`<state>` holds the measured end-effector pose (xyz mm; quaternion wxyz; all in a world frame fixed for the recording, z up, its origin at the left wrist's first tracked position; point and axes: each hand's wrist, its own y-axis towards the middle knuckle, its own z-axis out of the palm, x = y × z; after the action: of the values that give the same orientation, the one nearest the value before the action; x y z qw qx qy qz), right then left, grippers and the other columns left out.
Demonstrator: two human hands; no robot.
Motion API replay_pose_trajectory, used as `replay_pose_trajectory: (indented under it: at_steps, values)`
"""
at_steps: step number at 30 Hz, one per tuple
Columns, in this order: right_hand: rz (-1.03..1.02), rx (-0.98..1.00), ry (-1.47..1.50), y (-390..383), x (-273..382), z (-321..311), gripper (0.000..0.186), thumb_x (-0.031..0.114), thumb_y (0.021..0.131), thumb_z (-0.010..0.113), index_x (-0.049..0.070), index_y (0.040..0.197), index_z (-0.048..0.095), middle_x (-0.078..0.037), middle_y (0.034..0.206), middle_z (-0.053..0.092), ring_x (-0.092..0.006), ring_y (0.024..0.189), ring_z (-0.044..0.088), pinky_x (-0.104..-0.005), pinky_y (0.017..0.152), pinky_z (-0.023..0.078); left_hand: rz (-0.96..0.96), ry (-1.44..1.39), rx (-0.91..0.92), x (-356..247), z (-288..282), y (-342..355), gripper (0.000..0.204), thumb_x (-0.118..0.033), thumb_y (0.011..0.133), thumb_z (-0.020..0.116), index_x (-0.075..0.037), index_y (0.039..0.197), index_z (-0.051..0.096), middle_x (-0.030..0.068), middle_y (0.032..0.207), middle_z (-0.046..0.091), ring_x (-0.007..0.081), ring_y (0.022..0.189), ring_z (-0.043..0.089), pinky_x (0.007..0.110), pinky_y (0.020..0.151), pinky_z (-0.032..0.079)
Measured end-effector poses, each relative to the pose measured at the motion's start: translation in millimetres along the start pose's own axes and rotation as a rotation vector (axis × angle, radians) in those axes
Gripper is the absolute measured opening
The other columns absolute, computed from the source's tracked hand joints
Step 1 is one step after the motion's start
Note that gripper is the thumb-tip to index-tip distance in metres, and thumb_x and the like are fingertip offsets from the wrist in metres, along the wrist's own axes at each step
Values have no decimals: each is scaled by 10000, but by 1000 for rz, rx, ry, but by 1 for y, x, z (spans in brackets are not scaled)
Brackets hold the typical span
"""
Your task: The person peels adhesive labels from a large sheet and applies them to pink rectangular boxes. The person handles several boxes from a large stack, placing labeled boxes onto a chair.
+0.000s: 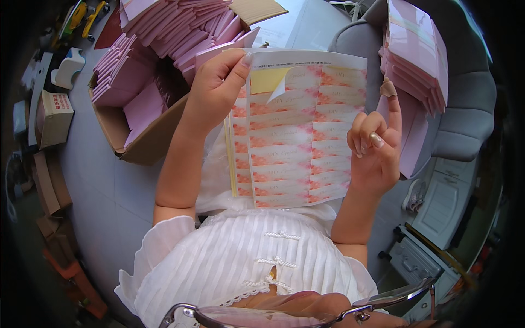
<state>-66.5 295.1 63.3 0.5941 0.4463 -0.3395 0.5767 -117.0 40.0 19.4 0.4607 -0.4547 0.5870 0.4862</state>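
Note:
My left hand (pixel 216 93) pinches the top left corner of a sheet of labels (pixel 306 147) between thumb and fingers. The labels are white with pink and orange watercolour patterns, set in two columns. At the upper left of the sheet, a patch of yellow backing (pixel 267 81) is bare, and the label beside it has a curled corner. More sheets (pixel 241 164) lie underneath, over my lap. Beside the sheet's right edge is my right hand (pixel 377 147), its index finger raised and the others curled. A beige cover (pixel 388 87) sits on that fingertip. I see nothing held in this hand.
A cardboard box (pixel 134 148) with many flat pink packages (pixel 180 27) stands at the far left. At the right, a stack of pink packages (pixel 418 60) rests on a grey padded chair (pixel 465 109). White drawers (pixel 445 205) and a shoe (pixel 414 195) are lower right.

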Motion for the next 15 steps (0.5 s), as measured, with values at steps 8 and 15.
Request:
replay_pose_trajectory:
  at_steps: [8, 15]
  values:
    - [-407, 54, -892, 10, -17, 44, 733, 61, 795, 568, 5, 1453, 250, -58, 815, 529, -149, 789, 522, -251, 690, 439, 115, -38, 36, -23, 25, -4, 242, -197, 979, 521, 11, 867, 571, -10, 730, 502, 75, 684, 434, 221, 620, 384]
    - [-716, 579, -982, 62, -11, 2, 729, -121, 736, 459, -25, 1441, 298, -129, 1079, 659, -264, 1060, 511, -416, 973, 370, 91, -95, 82, -29, 18, -5, 272, -222, 990, 506, 11, 860, 558, -9, 722, 472, 78, 668, 409, 229, 606, 372]
